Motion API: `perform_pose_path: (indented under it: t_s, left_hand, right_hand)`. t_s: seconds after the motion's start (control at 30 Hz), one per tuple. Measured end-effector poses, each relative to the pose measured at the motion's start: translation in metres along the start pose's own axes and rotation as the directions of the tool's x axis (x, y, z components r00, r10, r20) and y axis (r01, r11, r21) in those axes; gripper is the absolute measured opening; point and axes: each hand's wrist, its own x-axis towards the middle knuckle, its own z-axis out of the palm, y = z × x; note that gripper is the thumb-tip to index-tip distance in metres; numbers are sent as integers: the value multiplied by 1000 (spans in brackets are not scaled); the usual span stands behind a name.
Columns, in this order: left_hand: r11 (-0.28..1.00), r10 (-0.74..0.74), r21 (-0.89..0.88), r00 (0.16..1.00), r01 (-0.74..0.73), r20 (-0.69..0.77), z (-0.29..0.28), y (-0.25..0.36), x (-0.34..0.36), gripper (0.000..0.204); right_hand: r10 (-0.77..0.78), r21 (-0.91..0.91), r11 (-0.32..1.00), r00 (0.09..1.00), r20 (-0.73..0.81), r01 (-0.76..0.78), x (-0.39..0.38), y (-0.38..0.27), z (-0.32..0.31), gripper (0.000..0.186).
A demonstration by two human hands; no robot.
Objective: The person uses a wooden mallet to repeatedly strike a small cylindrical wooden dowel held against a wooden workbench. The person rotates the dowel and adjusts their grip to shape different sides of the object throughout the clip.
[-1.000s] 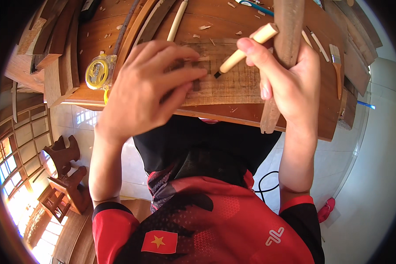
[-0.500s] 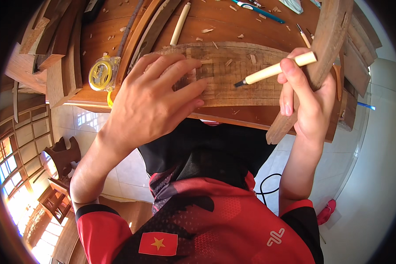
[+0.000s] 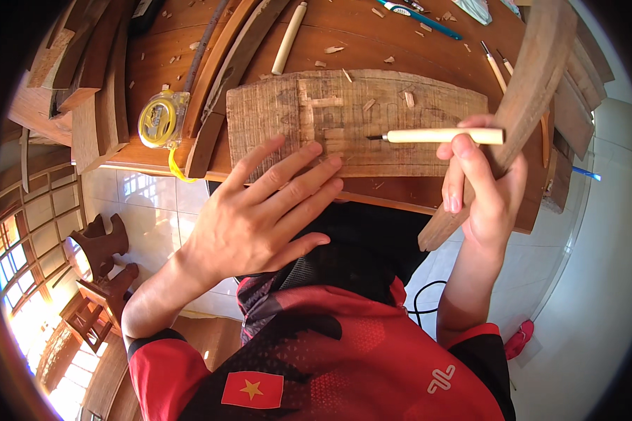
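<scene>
A slightly curved brown wooden board (image 3: 400, 158) lies along the table's near edge, with shallow carved cuts (image 3: 323, 103) left of its middle. My left hand (image 3: 256, 224) is open, fingers spread, its fingertips over the board's near edge; whether they press on it I cannot tell. My right hand (image 3: 491, 203) is closed around two things. Thumb and fingers pinch a small carving chisel (image 3: 442, 136) by its pale handle, its dark tip pointing left above the board. Against the palm runs a long wooden bar (image 3: 534, 77), tilted up to the right.
A yellow tape measure (image 3: 160, 123) sits at the table's left. Beyond the board lie a pale-handled tool (image 3: 288, 38), a blue slender tool (image 3: 428, 24), more chisels (image 3: 495, 68) and scattered chips (image 3: 334, 50). Wood pieces are stacked left (image 3: 84, 77) and right (image 3: 565, 81).
My left hand has drawn back toward me, uncovering the carved cuts and the board's left end. My right hand has dropped slightly, and the chisel has swung from slanted to nearly level.
</scene>
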Motion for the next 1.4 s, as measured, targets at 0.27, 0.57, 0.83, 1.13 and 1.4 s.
perform_pose_path:
  t_s: [0.27,0.57,0.83,1.13,1.4]
  left_hand:
    - [987,-158,-29,986,157,-44,7,11,11,73]
    - [993,-27,-118,986,8,-162,-1,1,17,45]
    - [791,-599,-433,691,432,-404,-29,-29,19,8]
    - [884,-249,-464,902,63,-352,-28,-48,65,23]
    - [721,-199,-686,977,98,-70,-28,-52,90,22]
  right_hand:
    - [-16,93,996,999,45,12,-16,13,-12,26]
    - [-38,151,988,998,58,28,-19,18,-19,25]
    - [-26,362,932,994,108,-15,-15,17,-22,25]
    - [-92,265,963,980,174,43,14,2,-7,28]
    - [-27,316,947,967,252,-56,33,1,-4,29]
